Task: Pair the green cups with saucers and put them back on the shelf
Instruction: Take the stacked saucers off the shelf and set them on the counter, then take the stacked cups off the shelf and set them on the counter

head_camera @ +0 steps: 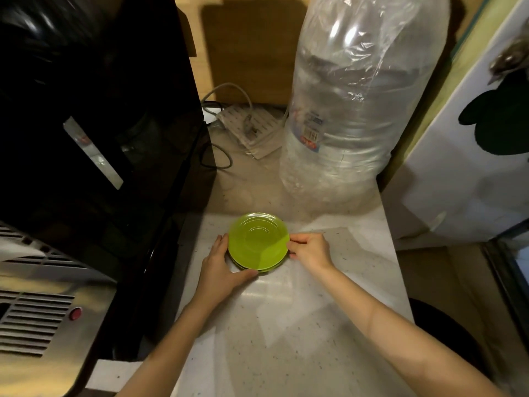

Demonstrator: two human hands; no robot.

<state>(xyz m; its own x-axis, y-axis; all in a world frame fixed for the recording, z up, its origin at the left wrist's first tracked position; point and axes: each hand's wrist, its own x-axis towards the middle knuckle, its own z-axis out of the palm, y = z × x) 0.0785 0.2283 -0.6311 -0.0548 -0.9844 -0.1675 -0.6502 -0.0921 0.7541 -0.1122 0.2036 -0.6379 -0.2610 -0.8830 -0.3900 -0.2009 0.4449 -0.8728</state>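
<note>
A small stack of green saucers [257,242] sits on the pale speckled counter [300,325], just in front of me. The top saucer is tilted, its right side raised off the ones beneath. My right hand [310,250] pinches that top saucer's right rim with its fingertips. My left hand [221,267] wraps the left and front edge of the lower saucers, thumb along the front. No green cup and no shelf are in view.
A black appliance [94,124] with a steel vented base [37,316] stands close on the left. A large clear plastic-wrapped bottle [352,104] stands behind the saucers. Cables and a power strip [252,127] lie at the back. A white fridge [469,156] bounds the right.
</note>
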